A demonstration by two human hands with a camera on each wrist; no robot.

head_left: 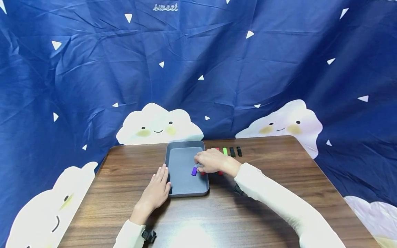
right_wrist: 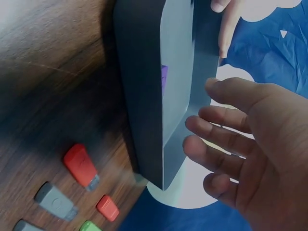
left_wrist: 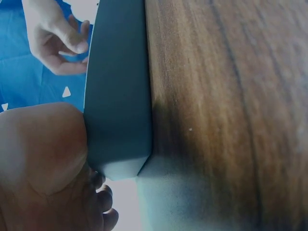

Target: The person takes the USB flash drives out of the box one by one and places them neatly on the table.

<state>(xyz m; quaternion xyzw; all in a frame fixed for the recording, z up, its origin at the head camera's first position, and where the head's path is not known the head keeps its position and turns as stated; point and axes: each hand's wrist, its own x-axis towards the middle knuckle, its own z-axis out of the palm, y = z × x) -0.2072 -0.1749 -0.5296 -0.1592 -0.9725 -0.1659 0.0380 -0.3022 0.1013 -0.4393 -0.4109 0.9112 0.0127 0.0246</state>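
Note:
A shallow grey tray (head_left: 186,191) stands on the wooden table. Inside it lies a purple USB stick (head_left: 194,171), just below the fingertips of my right hand (head_left: 214,160). In the right wrist view, the right hand (right_wrist: 269,144) hovers over the tray with parted, loosely bent fingers and nothing between them. Part of the purple stick (right_wrist: 164,77) shows past the tray wall there. Something red (head_left: 203,173) peeks out under the hand by the right wall. My left hand (head_left: 157,187) rests with extended fingers along the tray's left side.
Right of the tray lie several USB sticks: a green one (head_left: 225,151), two black ones (head_left: 232,152) and red ones (head_left: 220,173), partly hidden by the right hand. A grey stick (right_wrist: 55,201) appears in the right wrist view. Behind the table hangs a blue cloth (head_left: 217,86).

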